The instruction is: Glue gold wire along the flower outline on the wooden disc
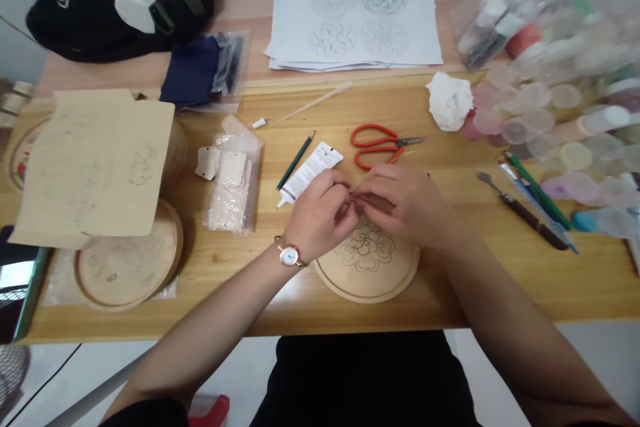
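For close fingertip work like this, the pencil (296,160) and the tube (311,172) at the left are best left where a sleeve or knuckle cannot nudge them; the tube lies just beside the left hand, so a careless shift of the palm could press it. Over the disc (367,289), which lies flat on the table (200,287) near its front edge, it would help to hold the fingertips low and steady, with light pressure, and keep the drawn flower (367,250) in sight below them. At the right, the open-handled scissors (395,143) lie just beyond the knuckles, so the wrist should turn gently there. The left hand (323,217), with a watch (290,255) at its wrist, is curled, its thumb and forefinger drawn together over the disc's far part. The right hand (407,203) meets it there, thumb and forefinger pinched close, the back of the hand facing up. The tips nearly touch those of the left; whether anything tiny is gripped between them, I cannot tell.
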Tool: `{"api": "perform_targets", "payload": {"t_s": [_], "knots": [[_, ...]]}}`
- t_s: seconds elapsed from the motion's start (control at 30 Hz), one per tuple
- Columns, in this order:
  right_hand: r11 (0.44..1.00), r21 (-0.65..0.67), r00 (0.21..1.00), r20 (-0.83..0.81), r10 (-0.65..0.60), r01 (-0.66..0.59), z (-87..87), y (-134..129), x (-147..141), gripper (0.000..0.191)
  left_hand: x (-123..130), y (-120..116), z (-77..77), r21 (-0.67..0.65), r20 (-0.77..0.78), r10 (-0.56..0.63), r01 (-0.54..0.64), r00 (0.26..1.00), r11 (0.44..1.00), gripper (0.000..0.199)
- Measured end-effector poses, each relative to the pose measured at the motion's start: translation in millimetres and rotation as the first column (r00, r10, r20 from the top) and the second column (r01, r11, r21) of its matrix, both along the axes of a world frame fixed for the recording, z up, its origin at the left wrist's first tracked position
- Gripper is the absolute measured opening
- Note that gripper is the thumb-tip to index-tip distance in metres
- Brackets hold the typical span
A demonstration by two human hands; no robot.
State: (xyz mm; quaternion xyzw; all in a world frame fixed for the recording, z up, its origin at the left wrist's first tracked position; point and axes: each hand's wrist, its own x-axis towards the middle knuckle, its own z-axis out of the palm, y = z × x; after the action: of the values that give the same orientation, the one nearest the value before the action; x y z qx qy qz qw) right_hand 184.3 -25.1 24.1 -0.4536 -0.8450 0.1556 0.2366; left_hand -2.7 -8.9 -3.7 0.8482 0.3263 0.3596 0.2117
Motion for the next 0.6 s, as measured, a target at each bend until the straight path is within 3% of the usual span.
{"api": "perform_targets", "payload": {"t_s": [0.2,0.4,0.6], "knots": [[1.0,-0.017,0.995,0.097,-0.015,0.016,1.4,-3.3,-0.9,0.013,0.3,-0.1,0.3,0.083,-0.063,0.014,-0.009,0.998,0.997,0.013],[0.992,0.084,0.986,0.13,-0.105,0.095,3.0,-4.6,-3.8,0.013,0.2,0.8,0.1,0.118,-0.069,0.044,-0.035,0.997,0.992,0.012],[0.983,0.157,0.989,0.096,-0.11,0.094,2.3,-1.4,-1.0,0.014,-2.4,-1.3,4.6,0.115,-0.037,0.072,-0.067,0.997,0.991,0.006]]}}
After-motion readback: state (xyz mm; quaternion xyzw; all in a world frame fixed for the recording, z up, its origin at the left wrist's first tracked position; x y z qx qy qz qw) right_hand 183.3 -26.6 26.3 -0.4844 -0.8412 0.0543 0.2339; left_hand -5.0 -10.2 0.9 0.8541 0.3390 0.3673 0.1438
